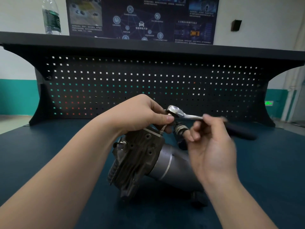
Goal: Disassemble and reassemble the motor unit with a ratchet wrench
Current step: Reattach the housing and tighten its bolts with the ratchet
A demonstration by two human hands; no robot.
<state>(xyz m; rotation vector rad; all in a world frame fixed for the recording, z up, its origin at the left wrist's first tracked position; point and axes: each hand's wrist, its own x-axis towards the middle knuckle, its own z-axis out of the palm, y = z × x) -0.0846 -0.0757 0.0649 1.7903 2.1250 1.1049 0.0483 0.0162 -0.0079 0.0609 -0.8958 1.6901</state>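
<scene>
The motor unit [140, 161] lies on the dark blue bench top: a dark finned block with a grey cylinder [173, 164] running toward the right. A chrome ratchet wrench [179, 113] sits over the unit's upper corner, its black handle [242, 131] pointing right. My left hand [142, 114] grips the socket and bolt under the wrench head, thumb and fingers curled round it. My right hand [211, 146] is blurred, palm toward me, fingers curled near the wrench shank; I cannot tell whether they hold it.
A black pegboard back panel [148, 83] stands behind the bench under a shelf. A plastic water bottle [51, 15] stands on the shelf at the left. A dark poster [142, 19] hangs on the wall.
</scene>
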